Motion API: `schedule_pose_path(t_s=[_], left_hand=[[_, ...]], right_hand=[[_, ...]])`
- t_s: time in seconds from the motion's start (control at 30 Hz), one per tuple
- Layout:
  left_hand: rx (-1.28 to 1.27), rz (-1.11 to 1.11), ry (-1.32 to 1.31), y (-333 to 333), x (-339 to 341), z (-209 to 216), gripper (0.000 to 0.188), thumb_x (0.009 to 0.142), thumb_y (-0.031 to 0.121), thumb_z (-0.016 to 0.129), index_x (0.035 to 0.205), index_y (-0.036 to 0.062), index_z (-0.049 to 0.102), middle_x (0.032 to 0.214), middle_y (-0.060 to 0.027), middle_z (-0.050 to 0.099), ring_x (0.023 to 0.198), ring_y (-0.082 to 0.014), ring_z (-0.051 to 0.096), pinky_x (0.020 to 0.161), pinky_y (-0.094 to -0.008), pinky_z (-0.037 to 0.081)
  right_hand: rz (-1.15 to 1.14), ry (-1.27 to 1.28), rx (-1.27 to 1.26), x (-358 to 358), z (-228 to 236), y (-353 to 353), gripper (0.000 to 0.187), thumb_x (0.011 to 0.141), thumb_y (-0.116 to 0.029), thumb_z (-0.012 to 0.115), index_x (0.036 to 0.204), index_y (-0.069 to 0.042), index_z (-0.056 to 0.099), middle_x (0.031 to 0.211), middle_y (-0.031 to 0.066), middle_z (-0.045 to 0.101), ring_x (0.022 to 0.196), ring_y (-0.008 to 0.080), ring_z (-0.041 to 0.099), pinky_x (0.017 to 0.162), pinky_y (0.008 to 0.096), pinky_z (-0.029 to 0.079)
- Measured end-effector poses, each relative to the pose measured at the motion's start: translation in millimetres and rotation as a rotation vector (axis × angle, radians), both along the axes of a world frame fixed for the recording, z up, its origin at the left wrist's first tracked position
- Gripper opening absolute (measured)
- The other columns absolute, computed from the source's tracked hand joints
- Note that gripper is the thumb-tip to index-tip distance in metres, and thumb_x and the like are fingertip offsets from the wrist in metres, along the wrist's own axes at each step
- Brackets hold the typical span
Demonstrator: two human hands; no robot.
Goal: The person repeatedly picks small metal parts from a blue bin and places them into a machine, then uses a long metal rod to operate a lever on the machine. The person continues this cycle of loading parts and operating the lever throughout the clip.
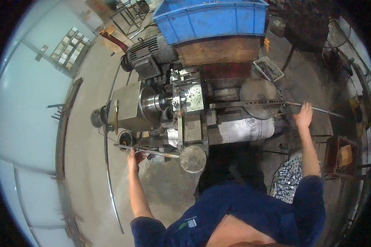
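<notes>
A small metal lathe [152,103] stands before me, its round chuck [156,102] facing a tool block [188,98]. My left hand [135,161] is closed around a metal lever rod [163,154] that runs to a round disc [193,159] at the machine's near side. Out to the right, my right hand [304,117] grips another long lever rod [321,110]. This rod joins a flat bar with holes [266,102], which crosses over a larger round plate [257,92]. Any workpiece in the chuck is too small to make out.
A blue crate [212,22] sits on a brown box behind the lathe, beside an electric motor [144,57]. Many small metal parts [286,179] fill a container by my right side. A white tray [268,68] lies at far right; a long thin rod [113,201] stretches along the left.
</notes>
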State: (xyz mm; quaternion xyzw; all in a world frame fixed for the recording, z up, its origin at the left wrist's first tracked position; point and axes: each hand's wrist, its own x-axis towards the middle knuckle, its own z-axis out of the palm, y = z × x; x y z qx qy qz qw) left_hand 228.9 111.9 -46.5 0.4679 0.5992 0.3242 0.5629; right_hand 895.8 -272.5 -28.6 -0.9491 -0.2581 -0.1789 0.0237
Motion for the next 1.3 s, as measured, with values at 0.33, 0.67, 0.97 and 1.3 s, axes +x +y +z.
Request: schedule_pose_path(t_s=[0.33, 0.67, 0.97, 1.3], left_hand=[[0.407, -0.667, 1.480, -1, 2, -98, 0.049, 0.077, 0.049, 0.052, 0.095, 0.0033, 0.059, 0.090, -0.0181, 0.061, 0.089, -0.0309, 0.059, 0.078, -0.0409, 0.045], [0.136, -0.767, 1.371, -2, 23, -100, 0.047, 0.076, 0.048, 0.052, 0.100, 0.0080, 0.056, 0.103, -0.0154, 0.058, 0.093, -0.0283, 0.058, 0.074, -0.0405, 0.047], [0.189, -0.595, 1.122, -11, -8, -54, 0.047, 0.071, 0.040, 0.061, 0.107, 0.0095, 0.056, 0.090, -0.0160, 0.062, 0.089, -0.0318, 0.058, 0.073, -0.0386, 0.045], [0.534, 0.127, 1.245, -31, -159, 127, 0.030, 0.079, 0.031, 0.056, 0.102, 0.0105, 0.060, 0.075, -0.0116, 0.063, 0.068, -0.0198, 0.061, 0.063, -0.0326, 0.047]], right_hand=[[0.269, 0.489, 0.295, -130, -20, -44, 0.051, 0.054, -0.011, 0.060, 0.104, -0.002, 0.056, 0.106, 0.0190, 0.055, 0.096, 0.0332, 0.053, 0.083, 0.0367, 0.043], [0.349, 0.528, 0.295, -136, 19, -22, 0.036, 0.055, -0.012, 0.059, 0.090, -0.003, 0.062, 0.088, 0.0173, 0.060, 0.083, 0.0334, 0.057, 0.074, 0.0377, 0.046], [0.889, 0.396, 0.404, -146, 126, 124, 0.033, 0.055, -0.012, 0.059, 0.086, -0.002, 0.061, 0.085, 0.0152, 0.059, 0.081, 0.0330, 0.056, 0.072, 0.0383, 0.045], [1.131, 0.598, -0.110, -297, 149, 344, 0.027, 0.051, -0.017, 0.062, 0.076, -0.008, 0.067, 0.085, 0.0170, 0.063, 0.098, 0.0279, 0.055, 0.084, 0.0309, 0.044]])
